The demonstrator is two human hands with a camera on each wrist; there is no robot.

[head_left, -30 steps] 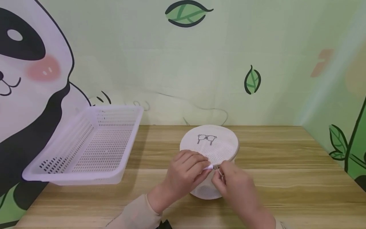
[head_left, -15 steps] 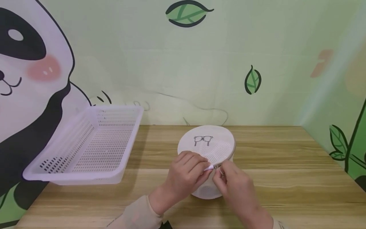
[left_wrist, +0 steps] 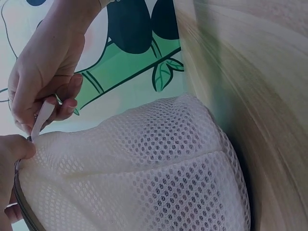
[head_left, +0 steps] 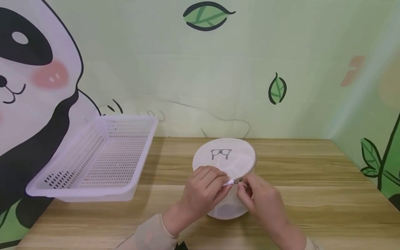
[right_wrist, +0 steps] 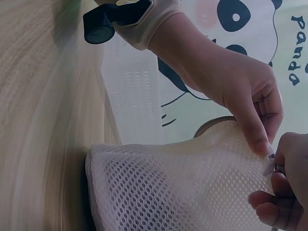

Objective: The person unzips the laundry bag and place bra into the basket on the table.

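Observation:
A round white mesh laundry bag (head_left: pixel 240 163) stands upright on the table, glasses drawn on its lid. A zipper (head_left: pixel 238 180) runs round the lid's edge. At the front of that edge my left hand (head_left: pixel 203 189) pinches the bag beside a small white tab (head_left: pixel 229 182). Close by on the right, my right hand (head_left: pixel 265 198) pinches at the zipper, its fingertips covering the pull. In the left wrist view a white strip (left_wrist: pixel 43 118) shows at the right hand's fingers. The mesh side (right_wrist: pixel 144 187) sags in folds in the right wrist view.
A white perforated plastic basket (head_left: pixel 132 189) sits on the left of the wooden table (head_left: pixel 312 194). Behind stands a green wall (head_left: pixel 156 69) painted with a panda and leaves. A dark wrist camera (right_wrist: pixel 98 26) is strapped to the left sleeve.
The bag's lid has shifted a little to the left. My right hand has edged slightly right, away from the left hand, which stays in place at the tab.

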